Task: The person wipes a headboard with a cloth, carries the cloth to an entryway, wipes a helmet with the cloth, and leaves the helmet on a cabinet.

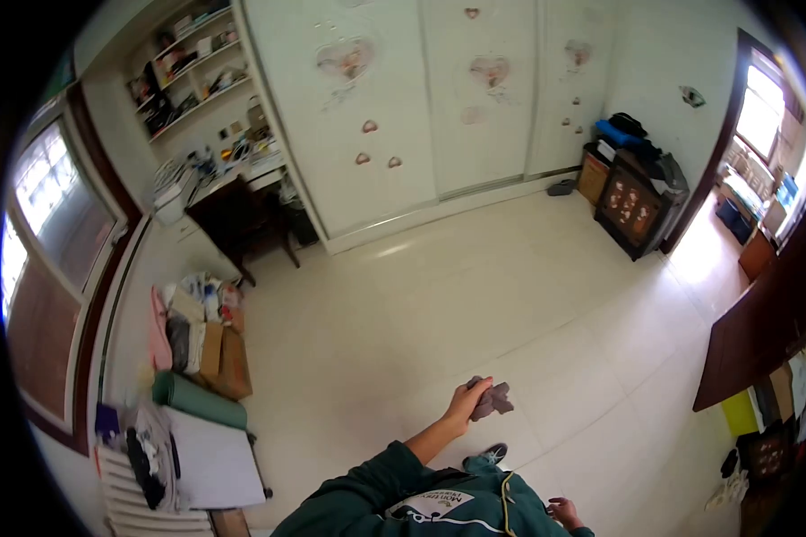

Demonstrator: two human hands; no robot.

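My left hand [464, 407] is held out in front of my body, closed around a small crumpled grey-purple cloth [493, 400]. The cloth bunches out past the fingers on the right, above the pale tiled floor [403, 331]. Whether it is a rag or a small garment cannot be made out. Low by my right side hangs my right hand [564, 513], its fingers loosely bent and partly apart, with nothing seen in them. One shoe [494, 453] shows on the floor below the left hand.
Cardboard boxes [235, 362], a green roll [199, 400] and a white board [215, 461] line the left side. A chair [242, 224] stands at the desk. White wardrobe doors [349, 134] span the back. A dark cabinet [634, 208] and open door [761, 313] are right.
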